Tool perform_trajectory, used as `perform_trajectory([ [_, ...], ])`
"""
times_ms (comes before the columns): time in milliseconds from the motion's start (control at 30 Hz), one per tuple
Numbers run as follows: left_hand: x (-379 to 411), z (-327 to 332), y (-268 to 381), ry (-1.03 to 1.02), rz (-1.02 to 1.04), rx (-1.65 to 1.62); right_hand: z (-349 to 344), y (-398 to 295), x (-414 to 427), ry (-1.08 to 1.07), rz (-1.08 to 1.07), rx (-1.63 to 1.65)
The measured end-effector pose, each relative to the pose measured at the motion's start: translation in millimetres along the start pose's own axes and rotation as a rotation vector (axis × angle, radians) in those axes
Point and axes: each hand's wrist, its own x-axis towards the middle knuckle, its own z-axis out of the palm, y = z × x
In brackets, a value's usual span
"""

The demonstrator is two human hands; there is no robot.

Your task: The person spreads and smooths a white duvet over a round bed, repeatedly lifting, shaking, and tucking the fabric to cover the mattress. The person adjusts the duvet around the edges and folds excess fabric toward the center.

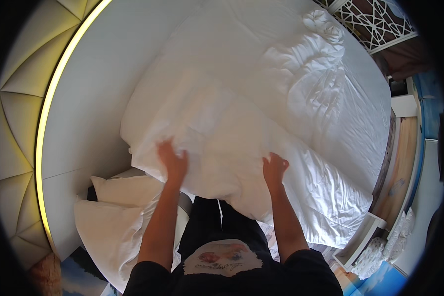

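Note:
A white duvet (222,122) spreads over the bed in front of me, its near edge hanging by my legs. My left hand (172,159), blurred, is over the left part of the duvet with its thumb and fingers apart. Further right, my right hand (275,168) is at the duvet with curled fingers; whether cloth is pinched in them cannot be made out. Beyond it, part of the white bedding (314,77) lies bunched and creased, ending in a twisted heap (323,26) at the far right.
White pillows (111,225) are piled at my left, beside the bed. A padded wall panel (20,129) with a lit strip (40,148) curves along the left. At right are a white open-topped furniture piece (360,240), patterned cushions (372,257) and a white lattice screen (373,22).

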Motion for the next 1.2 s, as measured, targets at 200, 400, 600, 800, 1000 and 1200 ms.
perform_trajectory([
  [200, -22.0, 59.2, 136.3, -0.381, 0.258, -0.173, 8.7, 1.1, -29.9, -0.024, -0.293, 0.272],
  [400, 29.4, 126.6, 189.6, -0.367, 0.482, -0.234, -11.9, 88.4, 58.1, 0.333, -0.103, -0.004],
  [600, 63.1, 124.7, 249.7, -0.735, -0.016, 0.219, -7.3, 164.0, 97.4, -0.085, -0.188, -0.125],
  [800, 35.0, 128.1, 205.6, -0.483, -0.001, 0.254, -63.8, 179.5, 137.8, 0.081, 0.224, -0.152],
  [1000, 15.2, 87.1, 123.5, -0.336, 0.142, 0.120, -24.4, 118.0, 142.8, 0.203, 0.102, -0.157],
  [1200, -1.5, 12.6, 30.0, -0.185, -0.198, 0.286, -5.9, -12.2, 46.6, -0.073, -0.442, -0.060],
])
